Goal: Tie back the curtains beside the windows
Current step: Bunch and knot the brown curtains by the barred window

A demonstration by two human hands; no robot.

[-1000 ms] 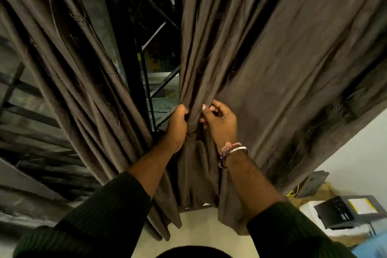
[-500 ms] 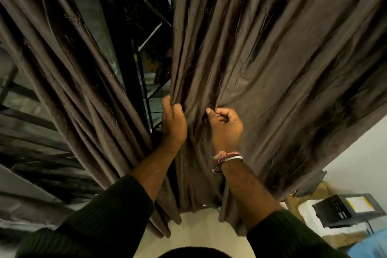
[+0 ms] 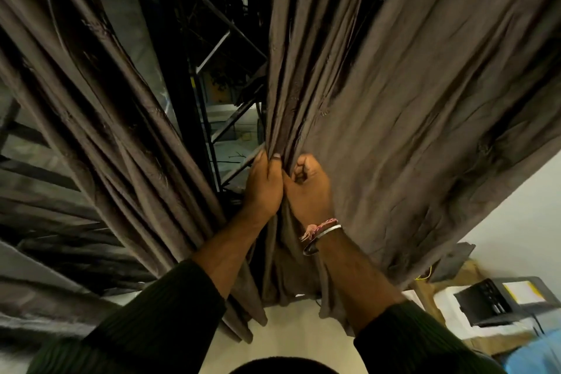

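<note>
Two dark brown curtains hang before a window. The right curtain (image 3: 409, 106) spreads wide across the upper right. My left hand (image 3: 263, 188) grips its bunched inner edge, fingers curled round the folds. Close beside it, my right hand (image 3: 309, 191) clutches more of the same fabric in a fist; a bracelet circles that wrist. The two hands touch. The left curtain (image 3: 100, 136) hangs gathered in narrow pleats at the left, apart from both hands.
Between the curtains shows the dark window (image 3: 224, 76) with black metal bars. A pale floor (image 3: 291, 334) lies below. At the lower right a black device (image 3: 498, 300) sits on a white box near the white wall (image 3: 522, 222).
My hands have come together on the right curtain's inner edge. The right hand slid left, gathering more folds into a tighter bunch beside the left hand.
</note>
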